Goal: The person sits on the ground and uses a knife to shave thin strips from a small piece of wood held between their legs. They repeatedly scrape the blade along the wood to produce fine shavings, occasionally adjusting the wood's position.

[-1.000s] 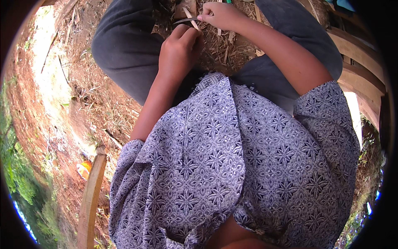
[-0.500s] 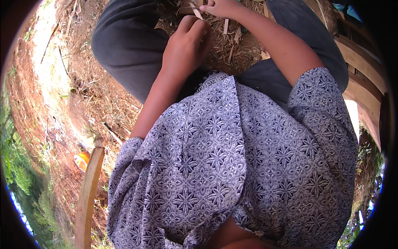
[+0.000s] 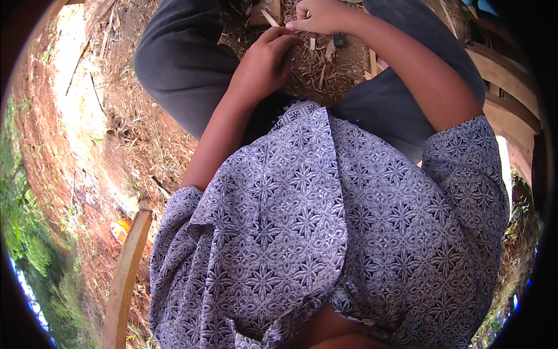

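Between my knees, my left hand (image 3: 264, 63) is closed, its back toward me. A thin pale wood strip (image 3: 269, 18) sticks out beyond its fingers and slants up to the left. Most of its fingers and the strip's lower end are hidden. My right hand (image 3: 319, 16) lies just beyond and to the right, with curled fingers, its thumb tip at the left hand's fingertips. What the right hand grips is too small and hidden to make out.
Wood shavings (image 3: 322, 64) litter the ground between my dark-trousered legs. A wooden block (image 3: 264, 13) lies beyond the hands, and a small dark object (image 3: 339, 41) lies right of them. A wooden post (image 3: 125, 279) stands at left, curved-looking boards (image 3: 505, 81) at right.
My right hand has come down and closer to the left hand, its thumb now at the left fingertips. The thin dark piece that showed beside the right hand no longer shows.
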### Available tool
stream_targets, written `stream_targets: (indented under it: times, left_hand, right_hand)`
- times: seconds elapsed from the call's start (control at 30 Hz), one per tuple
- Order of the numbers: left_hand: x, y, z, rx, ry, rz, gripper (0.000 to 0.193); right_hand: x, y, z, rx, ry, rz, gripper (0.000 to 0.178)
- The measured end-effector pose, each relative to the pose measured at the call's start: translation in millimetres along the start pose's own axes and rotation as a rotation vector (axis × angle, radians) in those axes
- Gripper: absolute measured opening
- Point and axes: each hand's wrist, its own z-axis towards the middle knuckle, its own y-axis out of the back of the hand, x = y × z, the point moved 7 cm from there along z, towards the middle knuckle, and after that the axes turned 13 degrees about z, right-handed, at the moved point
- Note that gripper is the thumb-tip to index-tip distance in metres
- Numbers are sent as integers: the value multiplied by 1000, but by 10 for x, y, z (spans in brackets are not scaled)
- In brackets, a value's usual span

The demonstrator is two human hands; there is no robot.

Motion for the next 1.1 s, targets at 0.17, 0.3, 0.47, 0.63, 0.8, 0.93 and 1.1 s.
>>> stream_targets:
  times: [0.17,0.3,0.47,0.63,0.8,0.93,1.1]
  left_hand:
    - [-18,-39,-35,30,13,18,22]
    - [-41,-48,-82,79,80,43,29]
    - [-88,-29,-120,75,56,59,37]
    - [-157,-29,-128,64,46,77,35]
    - [-113,-72,-157,79,16,53,29]
    - [-98,-38,-92,55,8,59,26]
    - [-7,245,156,-141,107,-3,27]
  right_hand:
    - [-34,-62,1,-53,76,29,40]
    - [25,-109,-4,-102,7,23,37]
    - [53,-87,9,-86,28,6,37]
    - [16,-84,-25,-68,34,59,38]
    - [-6,-139,-33,-56,14,67,39]
    - [-144,-265,32,-132,248,113,40]
    - [-171,-234,136,-156,31,292,40]
